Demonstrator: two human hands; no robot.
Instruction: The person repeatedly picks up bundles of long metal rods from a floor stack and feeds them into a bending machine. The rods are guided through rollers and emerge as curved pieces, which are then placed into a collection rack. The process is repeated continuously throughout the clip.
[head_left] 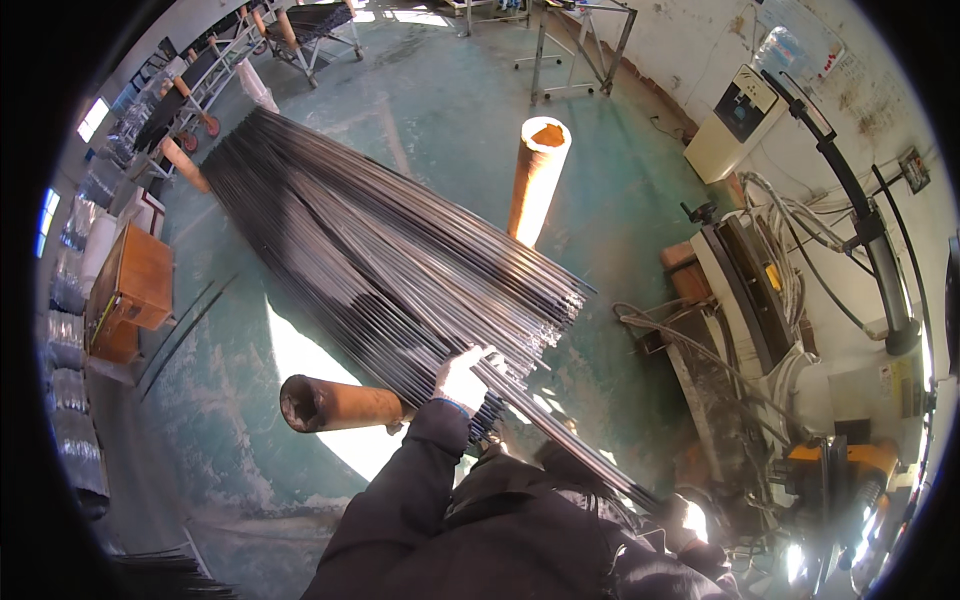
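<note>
A large stack of long, thin, dark metal rods (330,230) fans out in front of me, its near ends bunched unevenly. My left hand (463,378), in a white glove, is closed round a few rods at the near end of the stack. These held rods (570,440) slant past my body toward the lower right. Near their end, beside my right hip, is my right hand (692,520). Glare and shadow hide its fingers, so its grip on the rods cannot be made out.
Rusty upright tubes flank the stack: one tube (540,185) to the right, another tube (345,404) near my left arm. Machinery with cables (750,290) lines the right wall below a water dispenser (735,120). An orange-brown cabinet (130,290) stands left. Metal frames (580,50) are at the back.
</note>
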